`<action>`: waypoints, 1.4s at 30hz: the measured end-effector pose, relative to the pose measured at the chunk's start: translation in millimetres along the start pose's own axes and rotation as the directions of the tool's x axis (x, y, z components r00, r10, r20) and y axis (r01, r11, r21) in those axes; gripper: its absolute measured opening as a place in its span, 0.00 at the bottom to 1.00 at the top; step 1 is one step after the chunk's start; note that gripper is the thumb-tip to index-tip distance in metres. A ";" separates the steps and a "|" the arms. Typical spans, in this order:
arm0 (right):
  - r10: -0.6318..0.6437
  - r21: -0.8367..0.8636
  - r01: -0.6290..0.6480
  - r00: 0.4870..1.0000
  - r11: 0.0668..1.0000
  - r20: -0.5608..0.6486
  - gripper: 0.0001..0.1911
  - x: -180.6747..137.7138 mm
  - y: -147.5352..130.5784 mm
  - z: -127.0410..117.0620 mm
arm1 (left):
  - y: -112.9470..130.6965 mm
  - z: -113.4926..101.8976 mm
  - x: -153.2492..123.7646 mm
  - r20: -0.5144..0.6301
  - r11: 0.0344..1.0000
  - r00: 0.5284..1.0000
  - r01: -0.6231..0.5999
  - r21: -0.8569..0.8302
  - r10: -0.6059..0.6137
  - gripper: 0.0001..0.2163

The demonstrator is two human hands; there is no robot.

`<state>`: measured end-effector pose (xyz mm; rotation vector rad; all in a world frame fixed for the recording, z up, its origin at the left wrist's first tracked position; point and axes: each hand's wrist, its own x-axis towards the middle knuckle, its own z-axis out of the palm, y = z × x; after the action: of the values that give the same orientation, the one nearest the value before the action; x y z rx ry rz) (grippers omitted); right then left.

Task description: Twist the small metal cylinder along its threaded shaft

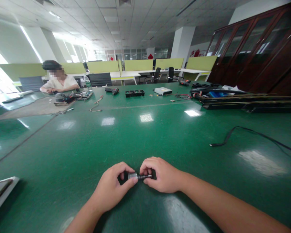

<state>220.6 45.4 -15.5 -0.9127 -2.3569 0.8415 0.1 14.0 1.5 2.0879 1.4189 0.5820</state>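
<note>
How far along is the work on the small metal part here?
Done: the dark pin sits in the end of the silver cylinder. In hand: the left hand pinches the cylinder, the right hand grips the pin, over the green table. Left: part of the pin shows outside; turning in or out, cannot tell.

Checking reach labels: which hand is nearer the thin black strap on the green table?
Right. The right hand sits nearer the camera and left of the thin black strap; the left hand is farther left, past the small silver-and-black metal part both pinch.
</note>
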 end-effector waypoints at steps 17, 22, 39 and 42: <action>-0.013 0.011 0.014 1.000 1.000 -0.010 0.09 -0.4 1.1 1.2 | 0.0 0.3 0.6 0.024 1.000 0.999 0.023 0.011 -0.023 0.10; -0.040 -0.011 0.040 0.999 0.999 0.019 0.05 -0.3 2.5 -0.8 | -1.6 1.0 0.1 0.021 1.000 1.000 0.018 -0.011 -0.018 0.11; -0.096 -0.112 0.101 0.994 0.989 0.044 0.08 -0.5 2.9 0.9 | -3.7 2.9 0.3 0.021 1.000 1.000 -0.015 -0.001 0.015 0.11; -0.109 -0.116 0.113 0.993 0.987 0.033 0.08 -0.9 3.6 1.8 | -1.3 2.4 1.0 0.017 1.000 1.000 0.004 0.008 -0.004 0.10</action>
<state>221.6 46.2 -19.4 -0.8116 -2.4772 0.6813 1.0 14.9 -1.2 2.0904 1.4181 0.5565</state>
